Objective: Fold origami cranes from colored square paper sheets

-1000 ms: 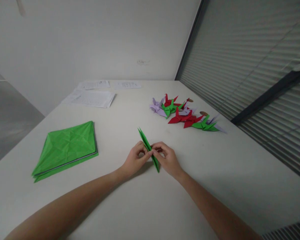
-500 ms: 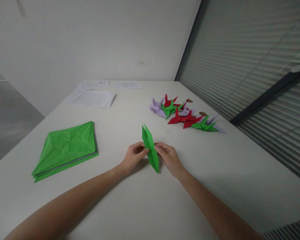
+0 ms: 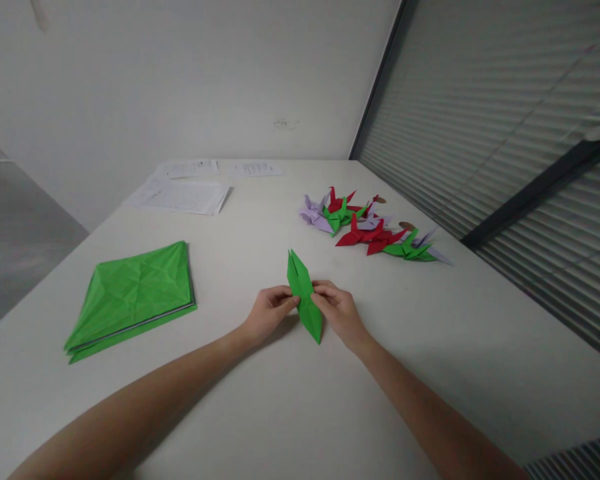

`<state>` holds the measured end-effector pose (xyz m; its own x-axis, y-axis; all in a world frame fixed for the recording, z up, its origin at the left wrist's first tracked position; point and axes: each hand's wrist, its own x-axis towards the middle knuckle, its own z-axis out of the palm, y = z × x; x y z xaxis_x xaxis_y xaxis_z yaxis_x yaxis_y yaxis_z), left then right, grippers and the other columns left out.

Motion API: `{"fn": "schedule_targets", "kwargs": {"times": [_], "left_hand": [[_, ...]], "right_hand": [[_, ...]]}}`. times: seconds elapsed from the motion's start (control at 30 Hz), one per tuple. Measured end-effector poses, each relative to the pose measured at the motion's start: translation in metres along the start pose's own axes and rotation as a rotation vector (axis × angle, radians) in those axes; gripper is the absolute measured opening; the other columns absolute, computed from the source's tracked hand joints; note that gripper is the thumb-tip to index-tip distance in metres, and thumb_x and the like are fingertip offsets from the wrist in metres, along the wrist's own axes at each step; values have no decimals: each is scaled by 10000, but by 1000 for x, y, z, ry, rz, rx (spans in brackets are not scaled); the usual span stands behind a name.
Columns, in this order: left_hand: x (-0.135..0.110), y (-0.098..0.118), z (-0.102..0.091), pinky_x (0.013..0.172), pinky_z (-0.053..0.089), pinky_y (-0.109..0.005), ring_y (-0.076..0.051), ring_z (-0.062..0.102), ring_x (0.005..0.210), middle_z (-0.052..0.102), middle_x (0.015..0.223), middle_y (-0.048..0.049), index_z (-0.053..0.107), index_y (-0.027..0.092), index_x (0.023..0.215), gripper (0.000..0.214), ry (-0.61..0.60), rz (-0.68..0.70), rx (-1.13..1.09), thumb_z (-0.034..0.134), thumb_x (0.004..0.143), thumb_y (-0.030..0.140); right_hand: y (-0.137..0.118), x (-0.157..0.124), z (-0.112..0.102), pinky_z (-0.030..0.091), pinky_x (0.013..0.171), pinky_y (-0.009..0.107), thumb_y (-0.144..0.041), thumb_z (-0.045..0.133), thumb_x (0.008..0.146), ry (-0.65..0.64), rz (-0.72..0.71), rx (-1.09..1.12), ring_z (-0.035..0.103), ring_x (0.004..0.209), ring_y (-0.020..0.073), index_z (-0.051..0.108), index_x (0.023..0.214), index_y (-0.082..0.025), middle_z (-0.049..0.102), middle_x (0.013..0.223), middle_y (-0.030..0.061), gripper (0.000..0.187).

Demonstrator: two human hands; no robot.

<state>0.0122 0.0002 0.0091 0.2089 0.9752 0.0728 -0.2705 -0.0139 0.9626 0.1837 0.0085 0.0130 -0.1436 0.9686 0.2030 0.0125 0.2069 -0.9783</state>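
Note:
A green folded origami paper, long and diamond-shaped with pointed ends, is held between both hands above the white table. My left hand pinches its left edge between thumb and fingers. On the opposite edge, my right hand has the same kind of pinch. A narrow slit runs down from the far tip of the paper, while the near end is a single point. The fingertips behind the paper are partly hidden.
Several folded paper cranes in red, green and lilac lie at the right, near window blinds. To the left rests a stack of creased green paper. Printed sheets lie at the back left of the white table.
The green origami paper has flattened and turned its face more toward me; its two folded flaps have closed together. Both hands keep their pinch, the right one shifting slightly.

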Motion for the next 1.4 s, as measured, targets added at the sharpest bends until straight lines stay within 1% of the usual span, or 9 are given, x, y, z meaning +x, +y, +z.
{"fn": "schedule_targets", "kwargs": {"times": [0.13, 0.27, 0.43, 0.6, 0.73, 0.97, 1.13, 1.23, 1.4], "left_hand": [[0, 3, 3, 836, 500, -355, -188, 630, 822, 713, 878, -86, 740, 137, 819, 293, 32, 48, 18, 787, 717, 407], [0, 6, 4, 833, 508, -374, -201, 636, 808, 722, 847, -87, 741, 132, 845, 331, 30, 7, 15, 786, 706, 429], [-1, 7, 4, 844, 499, -377, -206, 644, 799, 734, 837, -96, 753, 127, 824, 315, 50, -16, -4, 802, 692, 409], [0, 5, 2, 820, 505, -379, -213, 655, 774, 740, 822, -106, 764, 120, 826, 338, 25, -55, -33, 812, 673, 417], [1, 3, 0, 793, 506, -352, -200, 652, 758, 742, 812, -99, 771, 125, 833, 320, 24, -54, -40, 810, 682, 404], [1, 3, 1, 766, 519, -360, -196, 649, 726, 738, 789, -100, 764, 120, 815, 330, 32, -44, -56, 824, 662, 406], [0, 4, 0, 745, 516, -340, -180, 640, 707, 735, 773, -86, 755, 128, 793, 306, 49, -51, -67, 832, 656, 390], [0, 4, 0, 735, 513, -331, -175, 638, 708, 738, 789, -87, 754, 130, 798, 297, 47, -44, -66, 832, 660, 381], [-1, 4, 1, 778, 523, -372, -211, 666, 760, 745, 849, -107, 757, 119, 873, 346, 14, -55, -101, 840, 658, 378]], "right_hand": [[-4, -2, 1, 535, 725, 304, -431, 715, 750, -34, -1, 32, 635, 885, 195, 738, 826, -222, 669, 1004, 73, 224], [-8, -3, 2, 537, 750, 315, -454, 739, 733, -29, -8, 22, 635, 903, 198, 742, 811, -217, 669, 1000, 75, 249], [-6, -1, 1, 531, 790, 345, -460, 751, 725, -28, 21, 59, 633, 940, 211, 752, 773, -224, 664, 1024, 84, 241], [-3, -1, -1, 537, 747, 318, -458, 779, 690, -24, 42, 55, 625, 912, 196, 753, 749, -223, 648, 998, 74, 244], [-4, -1, 0, 536, 740, 312, -440, 784, 686, -31, 35, 66, 621, 893, 189, 753, 768, -227, 635, 977, 64, 231], [-2, -1, 0, 534, 727, 309, -426, 759, 723, -37, 4, 56, 625, 897, 189, 751, 812, -224, 631, 1004, 70, 221], [-4, -3, 0, 535, 765, 319, -421, 717, 775, -69, -42, -34, 624, 981, 208, 757, 860, -233, 647, 1073, 88, 210], [-6, -4, 0, 535, 774, 325, -407, 706, 788, -85, -71, -44, 630, 1011, 216, 757, 880, -241, 659, 1118, 91, 196], [-9, -7, 3, 519, 897, 400, -401, 701, 792, -61, -95, -59, 652, 1021, 233, 760, 846, -250, 716, 1080, 83, 171]]}}
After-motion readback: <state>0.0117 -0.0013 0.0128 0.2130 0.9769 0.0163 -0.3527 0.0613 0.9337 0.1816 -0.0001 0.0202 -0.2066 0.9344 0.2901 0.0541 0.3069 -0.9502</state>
